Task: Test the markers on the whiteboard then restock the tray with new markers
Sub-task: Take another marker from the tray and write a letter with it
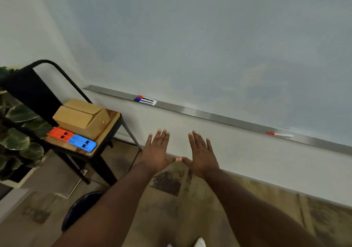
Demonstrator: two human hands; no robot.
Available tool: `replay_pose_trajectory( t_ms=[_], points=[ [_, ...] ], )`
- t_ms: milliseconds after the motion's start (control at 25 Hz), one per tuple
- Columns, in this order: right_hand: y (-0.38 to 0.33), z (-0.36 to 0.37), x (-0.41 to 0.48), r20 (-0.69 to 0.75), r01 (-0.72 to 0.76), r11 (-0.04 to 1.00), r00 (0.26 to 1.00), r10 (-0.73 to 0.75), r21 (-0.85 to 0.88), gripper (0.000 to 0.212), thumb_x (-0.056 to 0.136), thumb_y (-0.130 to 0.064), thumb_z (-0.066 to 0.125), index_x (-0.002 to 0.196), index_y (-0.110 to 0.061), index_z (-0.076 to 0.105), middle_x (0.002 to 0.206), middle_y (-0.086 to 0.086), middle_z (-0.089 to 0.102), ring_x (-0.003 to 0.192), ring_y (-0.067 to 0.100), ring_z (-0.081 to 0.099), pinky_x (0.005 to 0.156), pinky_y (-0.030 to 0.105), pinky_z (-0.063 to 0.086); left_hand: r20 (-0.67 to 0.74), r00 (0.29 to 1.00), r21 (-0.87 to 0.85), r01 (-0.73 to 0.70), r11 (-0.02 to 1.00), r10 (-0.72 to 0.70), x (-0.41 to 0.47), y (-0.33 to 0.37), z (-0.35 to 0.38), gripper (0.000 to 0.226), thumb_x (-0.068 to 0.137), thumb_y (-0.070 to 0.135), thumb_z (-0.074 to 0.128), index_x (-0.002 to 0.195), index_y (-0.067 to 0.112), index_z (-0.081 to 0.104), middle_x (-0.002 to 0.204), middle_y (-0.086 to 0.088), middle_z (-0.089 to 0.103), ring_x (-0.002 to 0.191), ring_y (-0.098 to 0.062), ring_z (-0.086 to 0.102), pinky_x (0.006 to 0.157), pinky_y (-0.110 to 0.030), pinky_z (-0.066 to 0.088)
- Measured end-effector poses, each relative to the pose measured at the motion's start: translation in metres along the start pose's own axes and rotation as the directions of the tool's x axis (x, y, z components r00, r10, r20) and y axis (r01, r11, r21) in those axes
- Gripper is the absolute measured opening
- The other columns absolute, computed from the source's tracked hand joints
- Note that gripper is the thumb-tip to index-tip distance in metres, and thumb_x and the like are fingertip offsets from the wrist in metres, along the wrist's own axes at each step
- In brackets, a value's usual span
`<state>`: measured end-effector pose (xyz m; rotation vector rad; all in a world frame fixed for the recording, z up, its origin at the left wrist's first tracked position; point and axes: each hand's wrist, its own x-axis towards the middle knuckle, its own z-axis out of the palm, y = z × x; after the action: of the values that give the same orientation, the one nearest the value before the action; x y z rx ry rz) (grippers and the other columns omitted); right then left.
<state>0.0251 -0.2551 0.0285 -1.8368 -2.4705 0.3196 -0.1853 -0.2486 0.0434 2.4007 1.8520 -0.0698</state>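
Through the head camera I look down at my two arms stretched out ahead of me toward the wall. My left grip (157, 151) is open, fingers straight and slightly fanned, back of the hand toward me, holding nothing. My right grip (202, 156) is the same: flat, spread and empty. The two thumb tips meet, or very nearly so, between them. Both hover in front of the pale wall below the whiteboard (209, 37), touching none of the task's things. The whiteboard fills the upper part of the view, and along its lower edge runs the metal tray (219, 117). On the tray, up and to the left of my left grip, lies a small cluster of markers side by side: a red-capped marker (145, 97) and a blue-capped marker (143, 101) touching it; whether a third lies with them I cannot tell. Well apart, far along the tray to the right, a lone red marker (279, 134) lies blurred. To my left stands a chair (112, 117) with a wooden seat carrying a cardboard box (82, 118), and just in front of the box an orange-red case (60, 134) and a blue case (82, 143) lie end to end. A leafy plant (17, 132) sits at the left edge, behind the chair.
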Motion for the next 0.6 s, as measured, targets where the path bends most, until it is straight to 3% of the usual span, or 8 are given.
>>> replay_pose_trajectory(
  t_ms=[160, 400, 600],
  points=[
    [0.071, -0.022, 0.0, -0.049, -0.047, 0.999, 0.998, 0.047, -0.014, 0.092, 0.092, -0.077, 0.018, 0.159, -0.023, -0.012, 0.165, -0.002, -0.021, 0.153, 0.018, -0.017, 0.124, 0.048, -0.007, -0.044, 0.998, 0.012, -0.045, 0.999, 0.045, 0.049, 0.059, -0.005, 0.101, 0.084, 0.084, 0.014, 0.158, 0.017, -0.006, 0.164, -0.001, -0.015, 0.145, -0.016, -0.026, 0.116, -0.042, -0.02],
    [0.159, -0.033, -0.005, -0.088, -0.172, 0.985, 0.981, 0.171, -0.004, 0.097, 0.092, -0.08, 0.025, 0.16, -0.019, -0.008, 0.167, 0.0, -0.014, 0.154, 0.02, -0.013, 0.125, 0.049, -0.006, -0.04, 0.986, 0.011, -0.161, 0.987, 0.161, 0.109, 0.133, -0.011, 0.104, 0.084, 0.085, 0.016, 0.158, 0.014, -0.003, 0.164, -0.002, -0.011, 0.151, -0.018, -0.016, 0.122, -0.045, -0.011],
    [0.216, -0.04, -0.011, -0.08, -0.333, 0.942, 0.939, 0.335, 0.039, 0.1, 0.086, -0.085, 0.011, 0.159, -0.02, -0.011, 0.166, 0.001, -0.017, 0.154, 0.021, -0.014, 0.125, 0.05, -0.003, -0.039, 0.943, 0.038, -0.33, 0.943, 0.332, 0.169, 0.186, -0.007, 0.092, 0.093, 0.075, 0.025, 0.158, 0.014, 0.002, 0.166, -0.004, -0.003, 0.151, -0.018, -0.013, 0.122, -0.043, -0.01]
  ],
)
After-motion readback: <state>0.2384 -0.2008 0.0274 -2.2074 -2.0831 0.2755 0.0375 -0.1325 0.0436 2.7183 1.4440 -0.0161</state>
